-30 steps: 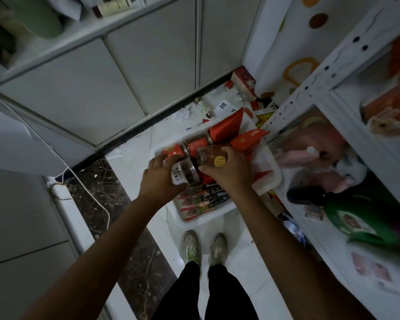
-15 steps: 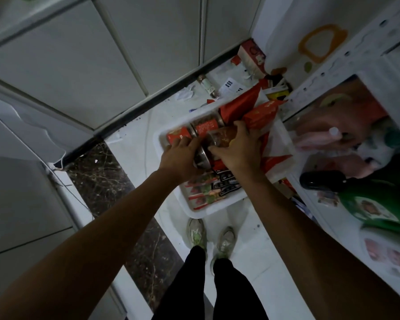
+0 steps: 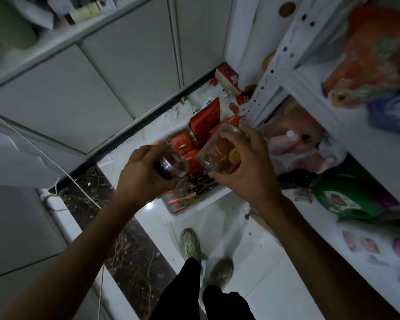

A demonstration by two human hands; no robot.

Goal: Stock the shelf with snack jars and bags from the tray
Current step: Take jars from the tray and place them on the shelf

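Your right hand [image 3: 243, 167] is gripping a clear snack jar [image 3: 219, 153] around its sides, fingers curled over the far edge, thumb underneath. Your left hand [image 3: 141, 176] is closing on a smaller clear jar [image 3: 172, 166] with dark contents; it is tilting, though blur makes the lid hard to judge. Both jars are hanging just above the white tray [image 3: 194, 207] on the floor, where red bags [image 3: 208, 121] and more jars are waiting. The white shelf [image 3: 346, 125] is standing to your right, already crowded. You are better off leveling the left jar, placing one jar at a time, and aiming for a bare patch of board.
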